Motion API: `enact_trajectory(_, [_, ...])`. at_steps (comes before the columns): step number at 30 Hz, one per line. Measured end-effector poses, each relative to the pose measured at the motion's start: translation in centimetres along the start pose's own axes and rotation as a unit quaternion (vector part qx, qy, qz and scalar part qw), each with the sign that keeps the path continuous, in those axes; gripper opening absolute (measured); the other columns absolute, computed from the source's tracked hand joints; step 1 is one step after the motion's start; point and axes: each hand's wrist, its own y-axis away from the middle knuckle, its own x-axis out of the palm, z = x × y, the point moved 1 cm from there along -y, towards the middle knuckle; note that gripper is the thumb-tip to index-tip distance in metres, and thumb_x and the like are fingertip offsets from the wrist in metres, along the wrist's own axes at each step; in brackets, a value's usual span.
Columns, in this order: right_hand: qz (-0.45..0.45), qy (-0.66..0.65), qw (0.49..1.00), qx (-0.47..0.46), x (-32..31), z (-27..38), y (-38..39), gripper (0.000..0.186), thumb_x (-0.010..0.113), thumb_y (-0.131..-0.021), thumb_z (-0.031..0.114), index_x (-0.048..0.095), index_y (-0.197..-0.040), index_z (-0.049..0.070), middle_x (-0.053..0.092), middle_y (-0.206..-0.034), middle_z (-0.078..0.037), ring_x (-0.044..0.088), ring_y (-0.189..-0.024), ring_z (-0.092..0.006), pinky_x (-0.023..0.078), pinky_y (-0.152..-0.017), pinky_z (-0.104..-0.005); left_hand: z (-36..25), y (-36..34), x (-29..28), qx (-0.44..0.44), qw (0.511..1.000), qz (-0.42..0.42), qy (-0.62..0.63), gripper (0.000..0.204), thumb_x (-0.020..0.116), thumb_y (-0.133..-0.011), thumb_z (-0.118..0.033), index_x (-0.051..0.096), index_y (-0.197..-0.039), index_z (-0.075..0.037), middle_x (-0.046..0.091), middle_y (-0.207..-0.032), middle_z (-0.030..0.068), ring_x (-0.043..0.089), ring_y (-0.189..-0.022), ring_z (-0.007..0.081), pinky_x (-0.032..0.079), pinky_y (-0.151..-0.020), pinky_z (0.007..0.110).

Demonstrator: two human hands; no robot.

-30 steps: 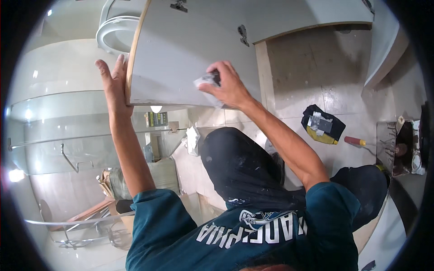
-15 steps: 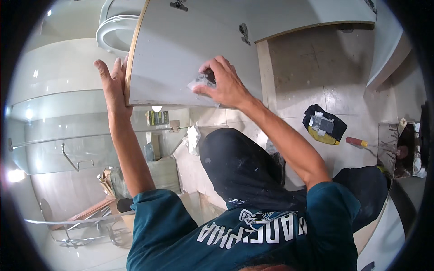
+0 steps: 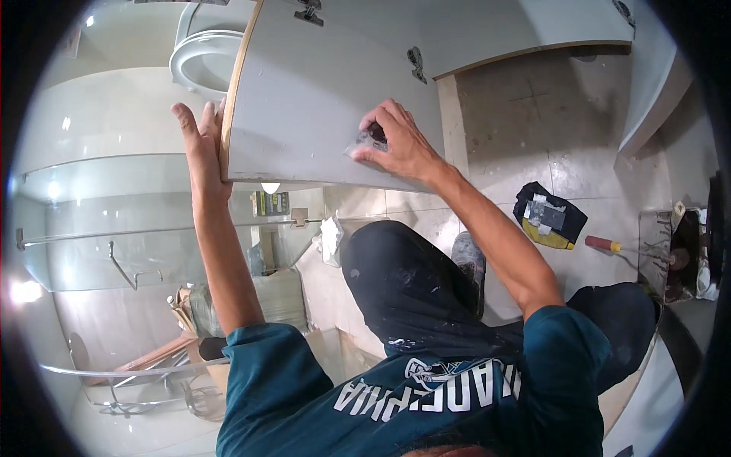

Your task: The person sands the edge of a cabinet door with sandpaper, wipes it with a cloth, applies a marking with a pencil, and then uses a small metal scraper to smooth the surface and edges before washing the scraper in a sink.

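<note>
From where I stand, the likeliest trouble is a scratch. The scraper-like tool [image 3: 366, 143] has a thin greyish edge against the grey cabinet panel [image 3: 320, 91], and if it tips onto a corner, it could score the face. It sits a little above the panel's near edge, right of the middle, so a stroke that runs long could slip over that edge. The panel could also shift, I judge, if the left hand [image 3: 202, 145] pushes unevenly on its side. The 2 metal hinges, 1 by the far edge [image 3: 309, 12] and 1 near the right edge [image 3: 416, 64], would be nasty things to knock a knuckle against.

As for the fingers, the right hand [image 3: 402, 146] is curled round the tool, thumb on the near side and fingertips over its dark top, clamped on it with only a small gap filled by the tool itself (its exact kind is hard to make out under there). The left hand is spread: the thumb, it seems, stands well apart, while the other fingers lie along the wooden left edge [image 3: 237, 91], close to the panel's near left corner. How hard they press, I can't tell.
</note>
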Motion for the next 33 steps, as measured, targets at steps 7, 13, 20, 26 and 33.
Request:
enact_trajectory(7, [0.012,0.006,0.999,-0.038,-0.2,0.1,0.1,0.046,0.085,-0.079,0.036,0.059,-0.108,0.011,0.053,-0.107,-0.009,0.055,-0.101,-0.0279,0.045,-0.094,-0.0401,-0.1,-0.2,-0.2,-0.006,1.0,0.025,0.013,0.121,0.02,-0.091,-0.087,0.003,-0.157,0.012,0.026,-0.164,0.026,0.027,-0.152,0.0333,0.02,-0.123,0.036])
enact_trajectory(13, [0.01,-0.012,1.0,-0.006,0.7,1.0,0.2,0.048,0.085,-0.08,0.037,0.059,-0.11,0.01,0.052,-0.106,-0.008,0.054,-0.1,-0.0288,0.045,-0.093,-0.0406,0.8,-0.7,-0.9,-0.002,1.0,0.014,-0.006,0.119,0.018,-0.092,-0.086,0.004,-0.157,0.012,0.027,-0.163,0.0255,0.029,-0.151,0.0328,0.021,-0.123,0.036])
enact_trajectory(20, [0.01,-0.057,0.996,-0.067,1.0,4.4,-5.7,0.051,0.085,-0.077,0.041,0.06,-0.11,0.01,0.053,-0.11,-0.012,0.054,-0.107,-0.0319,0.043,-0.096,-0.0425,0.3,-0.5,-0.6,0.019,1.0,0.009,0.023,0.122,0.016,-0.089,-0.089,0.0,-0.158,0.01,0.022,-0.165,0.0248,0.023,-0.154,0.0335,0.018,-0.125,0.037])
enact_trajectory(26, [0.023,-0.055,0.987,-0.148,1.5,7.7,-6.0,0.051,0.087,-0.075,0.04,0.061,-0.109,0.012,0.055,-0.11,-0.011,0.054,-0.106,-0.0311,0.043,-0.095,-0.0447,1.1,-0.3,-0.6,0.031,0.996,-0.006,0.089,0.125,0.014,-0.086,-0.092,-0.005,-0.157,0.009,0.015,-0.166,0.0262,0.02,-0.154,0.0363,0.018,-0.125,0.039])
enact_trajectory(33, [0.004,-0.081,0.991,-0.106,1.6,10.7,-9.2,0.05,0.086,-0.075,0.038,0.06,-0.11,0.012,0.053,-0.11,-0.013,0.054,-0.108,-0.0324,0.042,-0.096,-0.0462,0.4,-0.2,-0.2,0.031,0.991,-0.008,0.128,0.125,0.015,-0.086,-0.092,-0.006,-0.157,0.008,0.012,-0.167,0.027,0.022,-0.153,0.0377,0.02,-0.125,0.041])
